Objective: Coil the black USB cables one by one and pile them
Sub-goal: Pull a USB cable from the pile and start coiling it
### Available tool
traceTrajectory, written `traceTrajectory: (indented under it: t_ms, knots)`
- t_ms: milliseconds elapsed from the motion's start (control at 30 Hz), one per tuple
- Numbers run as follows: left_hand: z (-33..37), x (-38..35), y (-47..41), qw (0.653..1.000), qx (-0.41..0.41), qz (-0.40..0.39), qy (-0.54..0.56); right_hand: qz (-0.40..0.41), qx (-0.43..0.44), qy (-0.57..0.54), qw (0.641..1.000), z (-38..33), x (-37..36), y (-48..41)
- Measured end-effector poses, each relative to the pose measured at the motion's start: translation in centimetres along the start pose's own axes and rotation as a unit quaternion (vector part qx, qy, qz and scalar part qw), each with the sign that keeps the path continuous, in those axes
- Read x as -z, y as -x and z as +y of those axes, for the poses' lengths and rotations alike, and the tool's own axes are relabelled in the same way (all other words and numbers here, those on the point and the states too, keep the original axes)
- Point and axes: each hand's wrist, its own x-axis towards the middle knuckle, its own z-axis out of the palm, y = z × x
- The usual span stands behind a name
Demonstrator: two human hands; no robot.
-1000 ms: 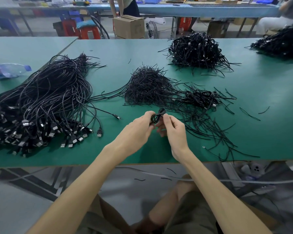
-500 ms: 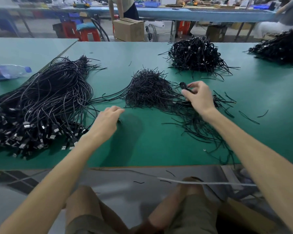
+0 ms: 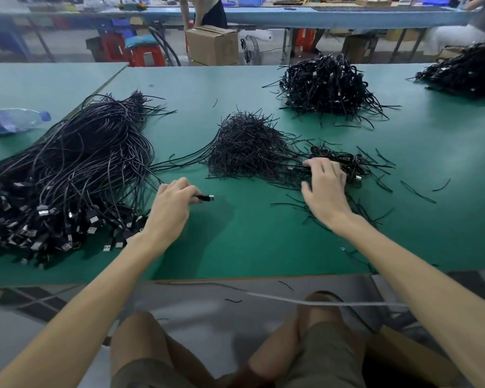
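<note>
Pinching a USB cable [image 3: 207,198] by its plug, which points right, the left hand [image 3: 170,210] is nearer; the cable's length trails left into the loose bundle [image 3: 67,169]. The right hand [image 3: 325,191] (fingers spread, nothing visibly gripped) rests by the coiled pile [image 3: 345,161].

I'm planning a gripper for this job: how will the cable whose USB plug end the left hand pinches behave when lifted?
Probably floppy: behind the plug that the left hand pinches, the cable is thin like its curving neighbours, so it should droop. Likely light, since a pinch holds it. It may snag, as it seems to run back into the tangled bundle.
</note>
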Motion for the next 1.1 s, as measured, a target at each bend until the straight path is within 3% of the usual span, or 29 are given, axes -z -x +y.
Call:
traceTrajectory:
  t_ms: [167,267,333,433,567,667,800,900,1000,1100]
  knots:
    - [4.8,2.2,-0.1,0.991,0.005,0.027,0.131,-0.085,0.062,-0.157,0.982,-4.5,-0.5,2.0]
    - [9.8,4.6,0.7,0.943,-0.085,-0.003,0.321,-0.13,0.06,-0.252,0.957,-7.6,-0.5,3.4]
    - [13.1,5.1,1.5,0.916,-0.129,-0.032,0.379,-0.161,0.064,-0.316,0.933,-9.4,-0.2,4.3]
    - [15.3,4.7,1.1,0.911,-0.048,-0.022,0.409,-0.229,0.118,-0.358,0.897,-11.6,0.4,5.7]
    - [15.5,4.6,0.5,0.863,0.043,-0.002,0.504,-0.199,-0.008,-0.474,0.858,-12.3,0.3,6.3]
    - [14.9,4.9,0.6,0.832,0.062,0.001,0.552,-0.172,-0.01,-0.422,0.89,-11.9,-0.3,6.6]
    - [13.2,6.3,0.4,0.744,0.091,-0.09,0.656,-0.17,0.051,-0.395,0.902,-10.8,0.5,7.5]
    - [12.2,7.0,0.6,0.706,0.072,-0.129,0.692,-0.188,0.116,-0.251,0.943,-9.0,1.4,7.9]
    - [11.5,7.3,1.2,0.713,0.016,-0.186,0.676,-0.179,0.163,-0.212,0.947,-7.7,2.6,7.6]
    - [11.5,7.5,1.9,0.737,-0.069,-0.335,0.583,-0.146,0.262,-0.076,0.951,-7.2,3.5,6.9]
